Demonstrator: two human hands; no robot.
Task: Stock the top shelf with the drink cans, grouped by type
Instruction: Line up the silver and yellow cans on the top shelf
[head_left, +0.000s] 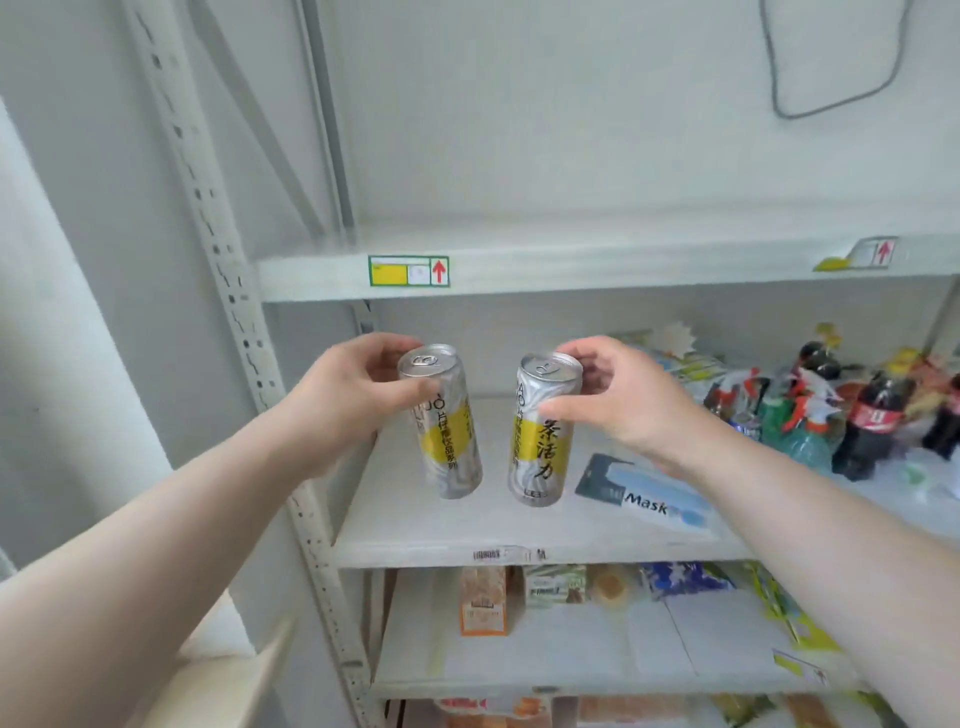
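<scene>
Two slim, glossy silver-and-yellow cylinders: I see the left hand (343, 395) gripping the left can (447, 431), the right hand (623, 400) pinching the right can (543, 436) near its rim.

Single view, worn on the head: it looked forward and slightly upward into the rack, close in. The top shelf (571, 270) crossed mid-frame, with lower shelves beneath. The wide lens slanted the left upright (228, 291), and forearms filled both bottom corners.

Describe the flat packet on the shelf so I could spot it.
On the white metal rack, find the shelf below the top one. The mask packet lies flat there, left of the cola bottles; it alone is dark blue and white, printed Mask.
</scene>
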